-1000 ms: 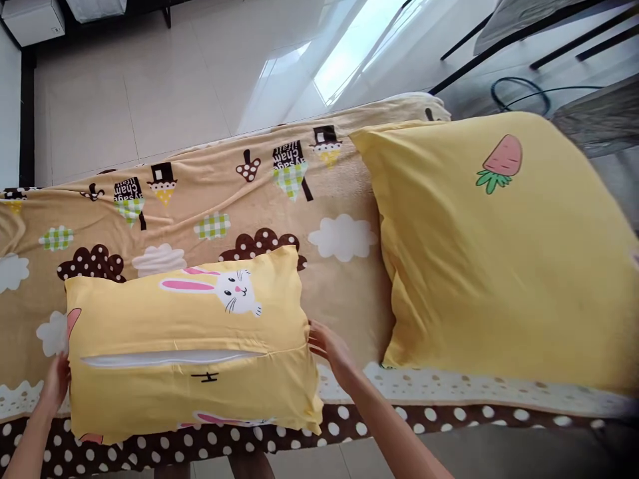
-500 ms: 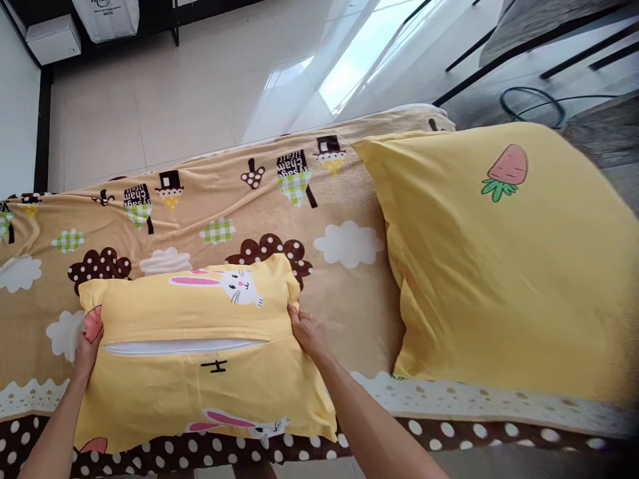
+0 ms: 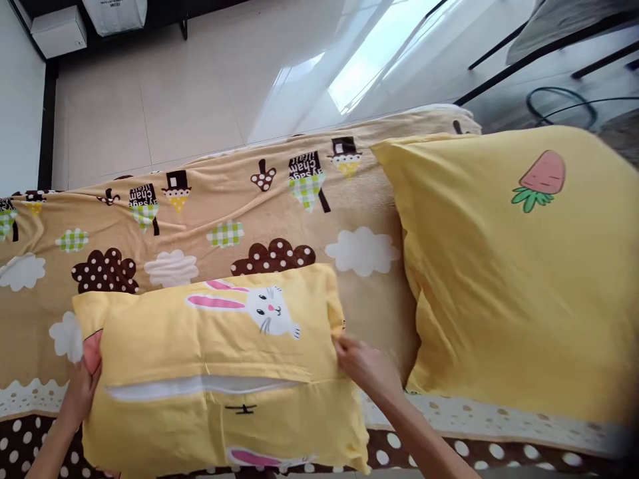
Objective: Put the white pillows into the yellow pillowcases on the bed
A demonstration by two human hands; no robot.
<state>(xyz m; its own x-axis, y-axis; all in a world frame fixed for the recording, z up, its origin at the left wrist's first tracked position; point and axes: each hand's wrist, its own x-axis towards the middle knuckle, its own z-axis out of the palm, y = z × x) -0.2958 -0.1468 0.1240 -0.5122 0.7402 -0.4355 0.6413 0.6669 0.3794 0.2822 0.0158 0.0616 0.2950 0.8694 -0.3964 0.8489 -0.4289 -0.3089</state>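
Observation:
A yellow pillow [image 3: 269, 352] printed with white rabbits lies between my hands at the near side of the bed. Across its cover runs a long slit, through which a white inner pillow [image 3: 160, 388] shows. My left hand [image 3: 82, 389] grips its left edge by a pink printed patch. At the opposite edge, the fingers of my right hand [image 3: 357, 356] are closed on the cloth. To the right rests a larger yellow pillow [image 3: 479, 266] with a carrot print, apart from my right hand.
Beneath everything spreads a beige blanket [image 3: 194, 206] with cloud and tree prints and a brown dotted border. Beyond it is a shiny tiled floor [image 3: 200, 86]. A white box [image 3: 58, 32] stands at the far left, and a coiled cable [image 3: 559, 106] lies at the far right.
My right hand has moved right and down with the pillow's right edge, and the pillow looks wider and nearer. Its slit gapes slightly more. The view has shifted a little.

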